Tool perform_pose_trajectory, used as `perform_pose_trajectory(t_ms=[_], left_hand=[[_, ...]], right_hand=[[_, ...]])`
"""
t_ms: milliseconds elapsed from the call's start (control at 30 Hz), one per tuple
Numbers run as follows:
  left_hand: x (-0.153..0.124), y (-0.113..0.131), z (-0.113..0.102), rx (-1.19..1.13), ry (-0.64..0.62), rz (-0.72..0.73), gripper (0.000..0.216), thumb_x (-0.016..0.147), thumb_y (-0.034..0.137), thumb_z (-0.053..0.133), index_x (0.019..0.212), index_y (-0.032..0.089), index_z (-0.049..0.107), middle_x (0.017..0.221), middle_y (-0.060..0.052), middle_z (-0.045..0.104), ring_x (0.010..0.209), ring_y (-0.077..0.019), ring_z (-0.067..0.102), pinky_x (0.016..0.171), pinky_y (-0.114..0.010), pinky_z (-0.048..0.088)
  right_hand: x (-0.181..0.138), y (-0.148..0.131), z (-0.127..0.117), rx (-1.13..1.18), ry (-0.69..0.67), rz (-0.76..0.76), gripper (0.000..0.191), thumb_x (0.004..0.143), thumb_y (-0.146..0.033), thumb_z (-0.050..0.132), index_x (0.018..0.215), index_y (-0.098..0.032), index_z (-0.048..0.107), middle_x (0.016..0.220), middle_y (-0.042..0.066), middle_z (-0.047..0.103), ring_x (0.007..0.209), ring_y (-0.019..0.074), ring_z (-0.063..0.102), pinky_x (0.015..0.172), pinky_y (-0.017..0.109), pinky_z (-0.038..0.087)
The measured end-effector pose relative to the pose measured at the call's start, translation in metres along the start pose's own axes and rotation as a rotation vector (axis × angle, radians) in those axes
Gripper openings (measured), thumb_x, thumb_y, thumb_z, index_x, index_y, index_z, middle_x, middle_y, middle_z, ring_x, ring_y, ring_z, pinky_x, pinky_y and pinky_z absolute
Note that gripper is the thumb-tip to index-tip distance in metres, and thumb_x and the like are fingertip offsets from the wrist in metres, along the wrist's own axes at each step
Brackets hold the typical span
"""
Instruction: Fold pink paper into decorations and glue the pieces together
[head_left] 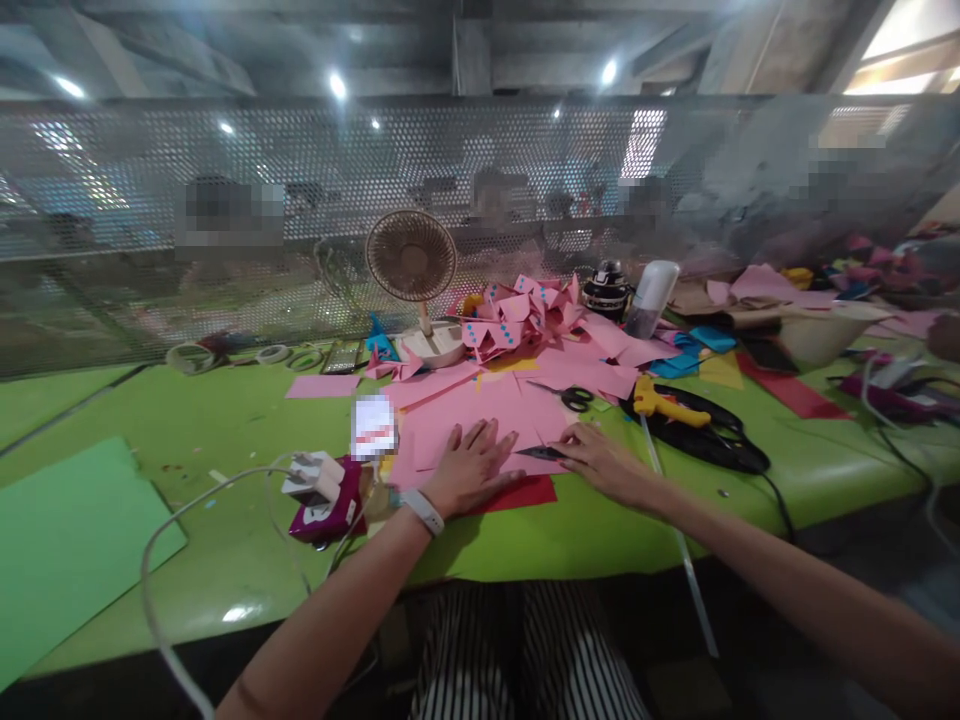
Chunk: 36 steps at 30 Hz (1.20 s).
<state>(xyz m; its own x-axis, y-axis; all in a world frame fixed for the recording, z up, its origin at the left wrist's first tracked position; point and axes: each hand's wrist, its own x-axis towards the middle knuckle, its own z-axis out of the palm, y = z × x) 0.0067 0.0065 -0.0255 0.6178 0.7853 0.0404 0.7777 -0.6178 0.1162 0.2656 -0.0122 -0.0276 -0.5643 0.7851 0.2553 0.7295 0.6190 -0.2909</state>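
Observation:
My left hand [471,465] lies flat with its fingers spread on pink paper [420,440], pressing it to the table. A pale band circles that wrist. Close by on the right, my right hand [600,460] is closed around a slim black pointed tool [541,452]. Its tip points left over the pink paper towards my left fingers; its exact kind does not show clearly. A red sheet [525,493] sticks out under the pink paper near the table edge. Just beyond my hands rest black-handled scissors [574,397].
A yellow glue gun [671,403] sits on a black tray [720,445] at right. Folded pink paper shapes [517,315] pile up behind, beside a small fan [411,256]. At left are a purple power strip [326,510] with cables and a green sheet [82,550]. A perforated screen [300,240] stands behind.

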Motion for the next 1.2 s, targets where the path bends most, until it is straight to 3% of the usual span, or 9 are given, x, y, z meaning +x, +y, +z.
perform_pose_trajectory(t_ms=[400,567,733,900,1200], left_hand=[[0.004,0.012,0.001,0.000,0.025,-0.040,0.074,0.080,0.071,0.018,0.142,0.030,0.020,0.149,-0.008,0.020,0.136,-0.0304,0.013,0.106,-0.054,0.003],[0.012,0.021,-0.002,-0.045,-0.036,-0.060,0.077,0.079,0.073,0.016,0.143,0.030,0.015,0.150,-0.008,0.015,0.136,-0.0317,0.009,0.105,-0.056,0.004],[-0.008,0.014,-0.012,-0.001,0.033,-0.043,0.069,0.081,0.070,0.017,0.142,0.037,0.013,0.150,0.001,0.017,0.137,-0.0276,-0.001,0.106,-0.054,-0.006],[-0.033,0.007,-0.007,0.020,0.022,-0.125,0.073,0.081,0.070,0.018,0.143,0.030,0.015,0.150,-0.006,0.015,0.137,-0.0287,0.005,0.106,-0.054,-0.001],[-0.034,0.008,-0.005,0.024,0.022,-0.133,0.076,0.080,0.071,0.019,0.142,0.029,0.017,0.150,-0.007,0.016,0.137,-0.0299,0.009,0.107,-0.052,0.004]], right_hand=[[0.002,0.005,-0.009,0.008,-0.003,0.005,0.032,0.089,-0.025,0.043,0.118,-0.023,0.057,0.103,0.009,0.054,0.097,0.0211,0.051,0.087,0.038,0.042],[-0.003,0.017,-0.009,0.010,-0.015,-0.006,0.033,0.090,-0.029,0.042,0.118,-0.023,0.057,0.103,0.009,0.055,0.097,0.0207,0.051,0.086,0.036,0.043],[-0.006,0.019,-0.005,-0.013,-0.004,0.007,0.034,0.090,-0.030,0.041,0.119,-0.021,0.057,0.105,0.010,0.054,0.099,0.0212,0.050,0.087,0.036,0.043],[0.000,0.013,-0.005,-0.035,-0.010,-0.008,0.032,0.090,-0.028,0.041,0.116,-0.019,0.057,0.100,0.010,0.057,0.097,0.0216,0.052,0.089,0.039,0.042],[0.012,0.012,0.004,-0.002,0.035,-0.027,0.025,0.090,-0.029,0.044,0.107,-0.018,0.059,0.101,0.009,0.059,0.096,0.0215,0.052,0.087,0.040,0.042]])
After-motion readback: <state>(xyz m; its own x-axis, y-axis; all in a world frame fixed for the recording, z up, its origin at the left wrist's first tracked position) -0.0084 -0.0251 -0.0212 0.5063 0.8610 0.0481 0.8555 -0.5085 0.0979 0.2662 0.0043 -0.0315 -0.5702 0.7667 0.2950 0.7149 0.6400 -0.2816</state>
